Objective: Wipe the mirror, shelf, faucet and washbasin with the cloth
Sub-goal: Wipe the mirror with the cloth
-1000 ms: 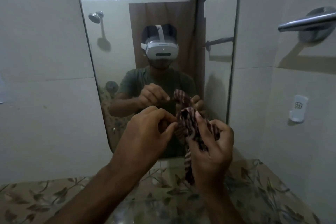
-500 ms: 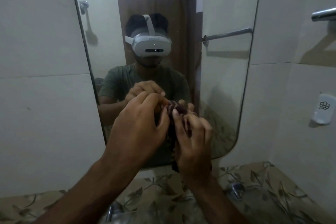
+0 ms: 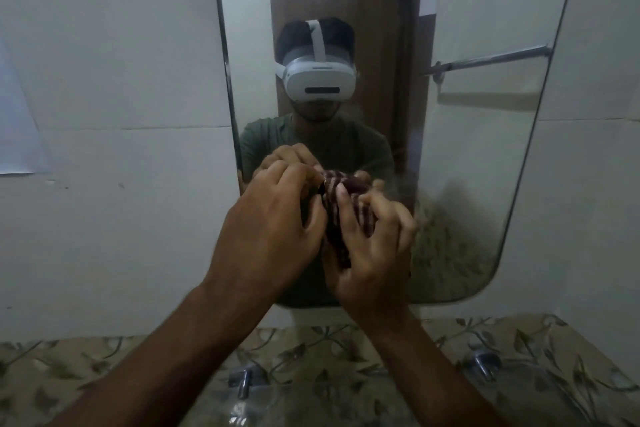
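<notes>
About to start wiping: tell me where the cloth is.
In the head view the cloth is centre frame, bunched between the left hand and right hand, in front of the mirror.

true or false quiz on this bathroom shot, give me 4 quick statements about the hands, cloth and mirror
1. Both hands hold the cloth. True: the left hand and right hand both grip it.
2. The cloth is spread flat against the mirror. False: it is bunched up between the hands, in front of the mirror.
3. The cloth is plain white. False: it is dark red with light stripes.
4. A towel bar shows as a reflection in the mirror. True.
</notes>
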